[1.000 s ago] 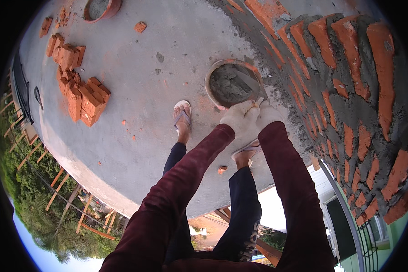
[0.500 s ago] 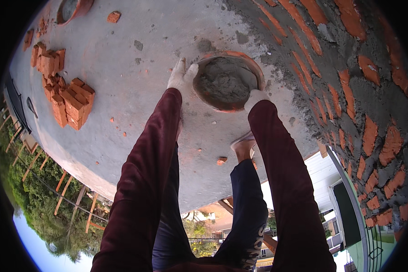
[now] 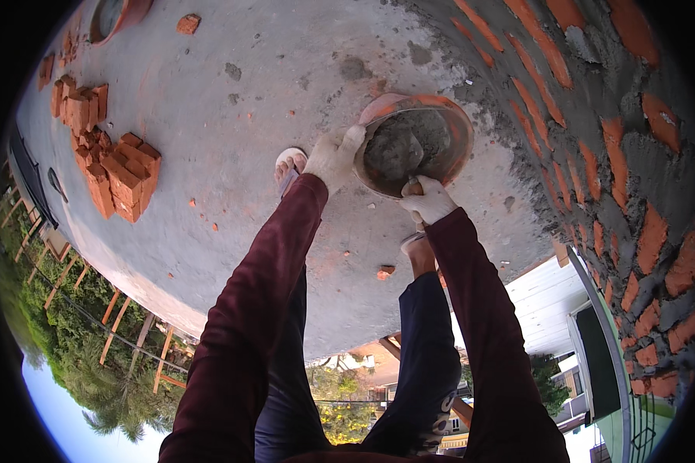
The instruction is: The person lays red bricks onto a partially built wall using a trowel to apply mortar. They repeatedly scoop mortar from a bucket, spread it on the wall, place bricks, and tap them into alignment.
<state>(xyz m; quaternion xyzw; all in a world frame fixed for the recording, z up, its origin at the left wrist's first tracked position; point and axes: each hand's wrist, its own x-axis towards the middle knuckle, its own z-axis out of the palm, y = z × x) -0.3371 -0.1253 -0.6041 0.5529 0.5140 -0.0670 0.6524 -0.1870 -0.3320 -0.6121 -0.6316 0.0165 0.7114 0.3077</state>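
Observation:
A round reddish basin (image 3: pixel 462 127) holds wet grey mortar (image 3: pixel 394 147) and stands tilted on the concrete floor. My left hand (image 3: pixel 333 158), in a whitish glove, has its fingers closed over the basin's left rim. At the near rim, my gloved right hand (image 3: pixel 428 203) is wrapped round the handle of a trowel (image 3: pixel 414 187). The trowel's blade reaches into the basin and is hard to tell from the mortar.
On the right rises a brick wall (image 3: pixel 618 162) with rough mortar joints. Stacked bricks (image 3: pixel 127 177) stand at the left, and a second basin (image 3: pixel 120 19) at the far left. Brick bits (image 3: pixel 385 272) lie near my feet. The concrete floor (image 3: pixel 232 154) ends at an edge beyond the bricks.
My left hand has moved right and taken hold of the basin's rim. The basin has tilted and shifted right. My right hand has drawn nearer me, and the trowel handle now shows.

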